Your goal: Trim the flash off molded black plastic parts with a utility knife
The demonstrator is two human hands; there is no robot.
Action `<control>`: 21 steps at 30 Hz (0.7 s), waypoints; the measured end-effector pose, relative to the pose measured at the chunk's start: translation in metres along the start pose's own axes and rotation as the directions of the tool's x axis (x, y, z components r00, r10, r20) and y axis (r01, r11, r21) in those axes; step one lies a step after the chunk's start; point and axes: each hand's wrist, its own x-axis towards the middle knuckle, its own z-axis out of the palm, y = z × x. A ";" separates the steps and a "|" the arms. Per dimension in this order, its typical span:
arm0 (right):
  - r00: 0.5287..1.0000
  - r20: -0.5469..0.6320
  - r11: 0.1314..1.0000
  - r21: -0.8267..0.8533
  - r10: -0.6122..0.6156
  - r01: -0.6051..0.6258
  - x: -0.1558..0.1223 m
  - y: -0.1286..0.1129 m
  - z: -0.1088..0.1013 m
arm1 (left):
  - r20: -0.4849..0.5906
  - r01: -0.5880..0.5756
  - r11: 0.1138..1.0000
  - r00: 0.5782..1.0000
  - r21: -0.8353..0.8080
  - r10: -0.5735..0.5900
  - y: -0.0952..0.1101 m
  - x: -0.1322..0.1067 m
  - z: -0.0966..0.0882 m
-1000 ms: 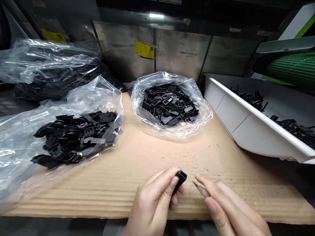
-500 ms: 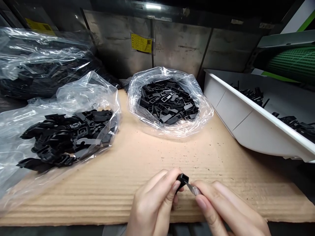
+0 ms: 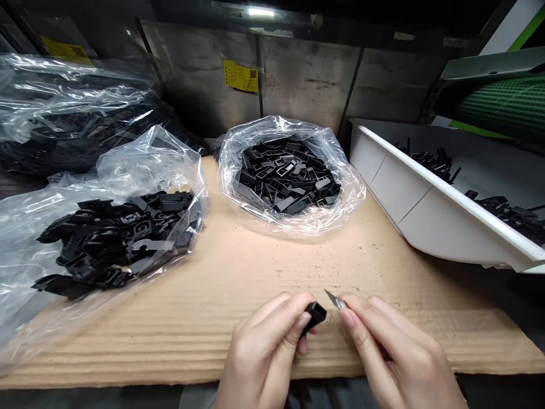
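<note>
Near the front edge of the cardboard, my left hand [image 3: 270,346] is closed around a small black hollow plastic part [image 3: 314,316], whose open end faces up and to the right. My right hand [image 3: 389,346] pinches a craft knife [image 3: 334,299] close to its blade; the handle is hidden in the fingers. The pointed blade tilts up and left, a small gap away from the black part. Beyond the hands, a clear plastic bag [image 3: 347,201] holds many small black plastic parts [image 3: 293,176].
A cardboard sheet [image 3: 238,272] with black shavings covers the table. Left, black curved parts [image 3: 106,238] lie on an open clear bag [image 3: 25,227]; a fuller bag [image 3: 76,108] sits behind. On the right stands a white bin [image 3: 409,193] with black pieces, near a green mesh roll [image 3: 506,108].
The knife blade has come away from the black part's open end, up and slightly right, with my right hand. My left hand keeps the part, turned slightly.
</note>
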 end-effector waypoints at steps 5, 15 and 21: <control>0.999 0.021 0.998 0.047 -0.040 0.039 0.001 0.010 -0.006 | 0.037 0.150 0.978 0.989 -0.147 -0.146 0.003 0.003 -0.001; 0.987 0.161 0.835 0.543 0.002 -0.090 0.012 -0.015 0.003 | 0.080 0.174 0.973 0.983 -0.152 -0.163 0.005 0.006 -0.004; 0.989 0.116 0.925 0.357 0.093 -0.128 0.013 -0.009 -0.001 | 0.013 0.021 0.993 1.000 -0.115 -0.019 0.003 0.003 -0.007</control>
